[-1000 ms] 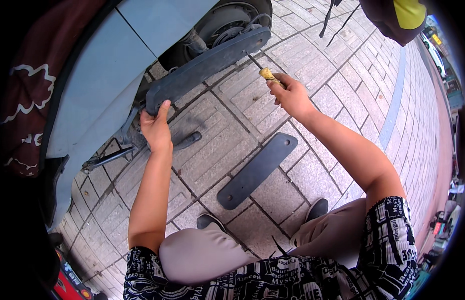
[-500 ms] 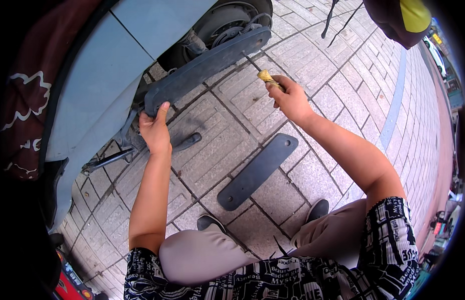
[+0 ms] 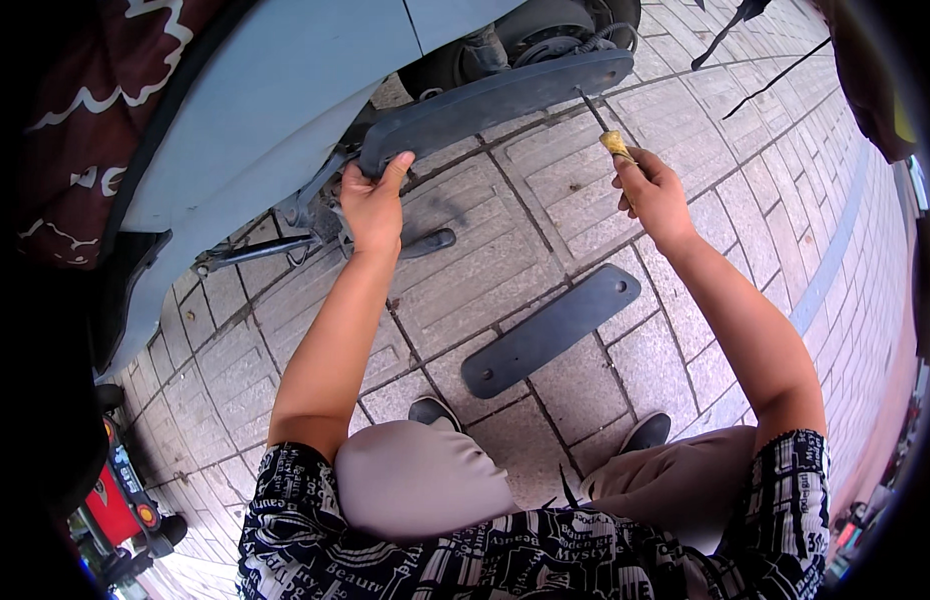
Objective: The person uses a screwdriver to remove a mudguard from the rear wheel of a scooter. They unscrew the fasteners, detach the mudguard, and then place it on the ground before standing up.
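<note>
Left hand (image 3: pixel 373 200): clamped on the near end of the dark side strip (image 3: pixel 495 95), thumb up against its edge, fingers curled underneath.
Right hand (image 3: pixel 653 195): closed round the yellow handle of a screwdriver (image 3: pixel 610 135); its thin shaft points up and away to the strip.
Strip, position: on the lower flank of the scooter (image 3: pixel 255 110), close above the pavement (image 3: pixel 505 250).
Strip, long axis: runs from the left hand up and to the right, ending near the wheel (image 3: pixel 545 30).
Screwdriver tip: meets the strip towards its far right end; whether it sits in a fastener cannot be told.
Key relation: the strip lies ahead of both hands; the left hand holds one end, the right works near the other, well apart.
Nearer hand: the left is on the strip itself; the right reaches it only through the tool.
Second strip (image 3: pixel 550 330): lies flat on the pavement between the arms, axis roughly parallel to the first, untouched.
Shoes (image 3: pixel 435 410): at the near edge of the pavement, just below the second strip.
</note>
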`<state>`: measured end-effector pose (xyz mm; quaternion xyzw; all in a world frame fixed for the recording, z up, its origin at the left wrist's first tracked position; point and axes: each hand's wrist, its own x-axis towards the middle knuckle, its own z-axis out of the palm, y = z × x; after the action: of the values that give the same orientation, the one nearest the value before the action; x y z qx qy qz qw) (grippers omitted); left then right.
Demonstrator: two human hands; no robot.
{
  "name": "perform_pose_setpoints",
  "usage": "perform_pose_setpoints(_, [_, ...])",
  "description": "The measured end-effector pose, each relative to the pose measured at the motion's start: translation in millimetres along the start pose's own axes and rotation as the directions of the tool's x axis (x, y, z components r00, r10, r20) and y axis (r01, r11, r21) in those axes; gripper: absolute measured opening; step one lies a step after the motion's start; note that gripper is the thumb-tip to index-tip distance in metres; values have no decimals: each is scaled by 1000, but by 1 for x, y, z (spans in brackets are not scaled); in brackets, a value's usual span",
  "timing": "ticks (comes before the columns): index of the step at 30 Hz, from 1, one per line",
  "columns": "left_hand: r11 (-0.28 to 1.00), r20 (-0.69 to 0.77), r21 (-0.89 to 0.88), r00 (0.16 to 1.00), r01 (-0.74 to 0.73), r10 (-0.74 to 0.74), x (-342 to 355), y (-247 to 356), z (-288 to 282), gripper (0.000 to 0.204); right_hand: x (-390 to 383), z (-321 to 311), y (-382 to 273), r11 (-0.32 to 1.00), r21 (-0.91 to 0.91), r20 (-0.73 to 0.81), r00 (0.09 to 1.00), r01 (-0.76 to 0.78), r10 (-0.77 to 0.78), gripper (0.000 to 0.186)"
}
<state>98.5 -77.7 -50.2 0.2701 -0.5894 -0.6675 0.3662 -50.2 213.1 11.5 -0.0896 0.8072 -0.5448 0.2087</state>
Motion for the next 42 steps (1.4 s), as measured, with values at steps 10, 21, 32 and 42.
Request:
perform_pose_setpoints(10, [997,-71,68,997,35,-31,-2,0,6,24,1,-3,-1,1000,11,18,1000,-14,14,39])
perform_pose_setpoints(21, [1000,-45,10,999,0,0,-2,-5,3,25,1,-5,-5,999,13,27,999,-41,41,41])
perform_pose_setpoints(32, [1000,-59,24,998,7,-6,-3,-3,2,27,-4,1,-8,998,31,42,997,-61,60,40])
perform_pose_setpoints(42, [998,-49,59,999,4,-2,-1,-2,1,27,5,-19,-9,846,429,268,939,-318,217,36])
